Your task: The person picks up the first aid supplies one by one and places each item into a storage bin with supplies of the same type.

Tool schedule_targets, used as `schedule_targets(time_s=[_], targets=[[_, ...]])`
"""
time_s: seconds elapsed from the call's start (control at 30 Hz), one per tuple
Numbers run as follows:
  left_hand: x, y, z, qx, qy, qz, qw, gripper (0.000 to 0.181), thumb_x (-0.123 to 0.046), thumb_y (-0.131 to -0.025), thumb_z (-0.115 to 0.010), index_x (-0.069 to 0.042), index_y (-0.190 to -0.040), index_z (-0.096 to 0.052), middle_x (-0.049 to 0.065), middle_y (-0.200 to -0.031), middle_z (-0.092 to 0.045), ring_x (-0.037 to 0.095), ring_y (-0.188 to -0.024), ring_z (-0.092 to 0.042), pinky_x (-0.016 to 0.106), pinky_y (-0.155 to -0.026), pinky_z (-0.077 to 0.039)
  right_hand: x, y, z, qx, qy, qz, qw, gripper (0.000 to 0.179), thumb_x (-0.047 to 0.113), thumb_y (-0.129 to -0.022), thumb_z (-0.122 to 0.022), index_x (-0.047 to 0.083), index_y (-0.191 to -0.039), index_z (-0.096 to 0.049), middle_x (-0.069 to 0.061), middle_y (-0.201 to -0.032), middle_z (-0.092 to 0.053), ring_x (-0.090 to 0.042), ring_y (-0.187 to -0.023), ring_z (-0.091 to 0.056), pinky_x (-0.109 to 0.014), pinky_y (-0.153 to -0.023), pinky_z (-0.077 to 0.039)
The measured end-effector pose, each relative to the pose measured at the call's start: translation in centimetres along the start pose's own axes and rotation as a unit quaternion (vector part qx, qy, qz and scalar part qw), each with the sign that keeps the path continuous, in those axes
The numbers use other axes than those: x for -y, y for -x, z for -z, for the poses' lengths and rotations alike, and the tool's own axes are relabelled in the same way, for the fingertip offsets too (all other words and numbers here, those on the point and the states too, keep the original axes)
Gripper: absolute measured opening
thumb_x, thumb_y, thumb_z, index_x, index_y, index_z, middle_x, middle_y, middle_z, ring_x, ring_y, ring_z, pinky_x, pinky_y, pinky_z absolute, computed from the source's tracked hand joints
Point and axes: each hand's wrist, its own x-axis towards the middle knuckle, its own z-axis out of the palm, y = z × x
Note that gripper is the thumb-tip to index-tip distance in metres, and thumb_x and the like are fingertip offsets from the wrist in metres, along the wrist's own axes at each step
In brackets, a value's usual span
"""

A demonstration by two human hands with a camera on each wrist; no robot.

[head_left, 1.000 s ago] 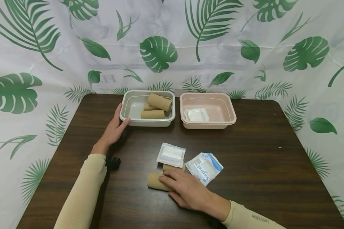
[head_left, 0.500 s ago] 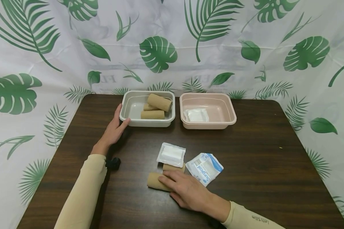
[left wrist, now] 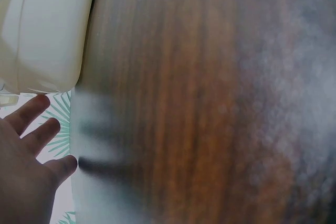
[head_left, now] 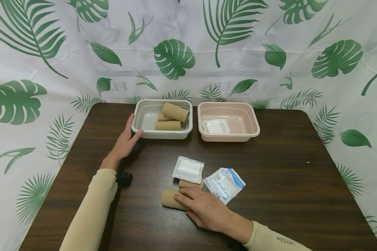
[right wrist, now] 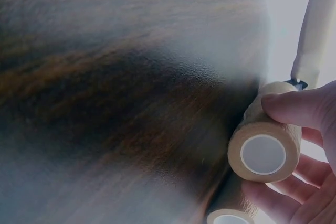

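Observation:
In the head view my right hand [head_left: 205, 209] holds a tan bandage roll [head_left: 169, 199] on the table, thumb on one side and fingers on the other. The right wrist view shows the white core of this bandage roll [right wrist: 239, 153] end-on. A second tan roll [head_left: 188, 183] lies just beyond it, partly under a white gauze packet [head_left: 188, 169]. Right of these rests a packet printed "Surgical" [head_left: 225, 184]. My left hand [head_left: 123, 144] touches the left end of the grey tray [head_left: 163, 134], its fingers extended along the side and the thumb at the front corner.
Several tan rolls [head_left: 175, 112] are piled inside the grey tray. Beside it stands a pink tray [head_left: 242, 135] with a white packet [head_left: 215, 126] in it. Behind the dark wooden table [head_left: 286, 167] hangs a leaf-patterned cloth [head_left: 232, 80].

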Motion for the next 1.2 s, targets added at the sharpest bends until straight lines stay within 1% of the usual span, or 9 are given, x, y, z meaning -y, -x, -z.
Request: schedule_targets(time_s=[0.2, 0.33, 0.47, 0.57, 0.67, 0.73, 0.9, 1.03, 1.2], targets=[[0.1, 0.0, -0.1, -0.003, 0.006, -0.010, 0.9999, 0.075, -0.039, -0.099, -0.050, -0.028, -0.155, -0.002, 0.009, -0.159, -0.016, 0.035, -0.139, -0.026, 0.060, -0.107, -0.023, 0.0, 0.0, -0.3, -0.014, 0.003, 0.008, 0.9999, 0.061, 0.019, -0.081, -0.074, 0.018, -0.138, -0.051, -0.003, -0.133, -0.053, -0.015, -0.122, -0.050, -0.034, -0.090, -0.049], [0.2, -0.1, -0.1, -0.003, 0.005, -0.008, 0.9999, 0.075, -0.039, -0.099, -0.050, -0.025, -0.155, -0.003, 0.008, -0.159, -0.016, 0.035, -0.140, -0.026, 0.060, -0.107, -0.023, 0.0, 0.0, -0.4, -0.027, 0.013, 0.029, 0.9991, 0.061, 0.019, -0.080, -0.074, 0.017, -0.137, -0.051, -0.003, -0.132, -0.054, -0.014, -0.120, -0.051, -0.030, -0.087, -0.050], [0.4, -0.1, -0.2, -0.003, 0.002, -0.008, 1.0000, 0.076, -0.040, -0.099, -0.049, -0.021, -0.155, -0.003, 0.008, -0.159, -0.016, 0.036, -0.139, -0.026, 0.061, -0.106, -0.023, 0.1, -0.1, -0.5, -0.032, 0.012, 0.044, 0.9985, 0.061, 0.019, -0.080, -0.075, 0.017, -0.137, -0.052, -0.003, -0.133, -0.054, -0.014, -0.120, -0.052, -0.029, -0.085, -0.050], [0.5, -0.2, -0.2, -0.001, 0.003, -0.006, 1.0000, 0.075, -0.040, -0.099, -0.049, -0.027, -0.155, -0.001, 0.007, -0.159, -0.015, 0.035, -0.140, -0.025, 0.060, -0.107, -0.022, 0.3, -0.2, -0.5, -0.034, 0.005, 0.050, 0.9981, 0.060, 0.018, -0.081, -0.074, 0.016, -0.136, -0.052, -0.003, -0.133, -0.054, -0.014, -0.120, -0.051, -0.029, -0.087, -0.050], [0.5, -0.2, -0.2, -0.002, 0.006, -0.004, 1.0000, 0.074, -0.040, -0.099, -0.049, -0.034, -0.154, -0.001, 0.005, -0.159, -0.014, 0.033, -0.141, -0.025, 0.059, -0.107, -0.022, 0.4, -0.4, -0.5, -0.036, -0.006, 0.048, 0.9982, 0.057, 0.017, -0.082, -0.073, 0.017, -0.136, -0.053, -0.002, -0.133, -0.053, -0.013, -0.122, -0.050, -0.029, -0.089, -0.049], [0.6, -0.2, -0.2, 0.000, 0.007, -0.005, 1.0000, 0.074, -0.040, -0.099, -0.049, -0.035, -0.154, 0.000, 0.004, -0.159, -0.014, 0.033, -0.141, -0.024, 0.060, -0.108, -0.021, 0.4, -0.6, -0.5, -0.039, -0.012, 0.048, 0.9980, 0.056, 0.017, -0.083, -0.072, 0.017, -0.136, -0.053, -0.002, -0.134, -0.053, -0.013, -0.122, -0.049, -0.029, -0.091, -0.048], [0.6, -0.3, -0.2, -0.001, 0.006, -0.005, 1.0000, 0.074, -0.040, -0.099, -0.049, -0.032, -0.154, -0.001, 0.005, -0.159, -0.014, 0.033, -0.141, -0.024, 0.059, -0.107, -0.022, 0.5, -1.6, 0.0, -0.054, -0.018, 0.056, 0.9968, 0.056, 0.015, -0.083, -0.071, 0.016, -0.136, -0.053, -0.004, -0.134, -0.053, -0.014, -0.121, -0.051, -0.031, -0.091, -0.048], [0.6, -0.3, -0.1, -0.005, 0.007, -0.006, 0.9999, 0.074, -0.040, -0.099, -0.050, -0.031, -0.155, -0.002, 0.006, -0.159, -0.015, 0.034, -0.140, -0.026, 0.059, -0.107, -0.022, 0.5, -3.0, 0.8, -0.063, -0.023, 0.064, 0.9957, 0.055, 0.014, -0.083, -0.071, 0.014, -0.135, -0.053, -0.005, -0.133, -0.054, -0.015, -0.119, -0.052, -0.032, -0.095, -0.045], [0.6, -0.3, -0.2, -0.002, 0.008, -0.010, 0.9999, 0.074, -0.039, -0.099, -0.050, -0.034, -0.154, -0.001, 0.006, -0.159, -0.015, 0.033, -0.140, -0.025, 0.058, -0.108, -0.022, 0.1, -4.7, 1.9, -0.075, -0.023, 0.049, 0.9957, 0.053, 0.014, -0.084, -0.070, 0.014, -0.134, -0.054, -0.004, -0.132, -0.054, -0.015, -0.120, -0.052, -0.030, -0.094, -0.046]])
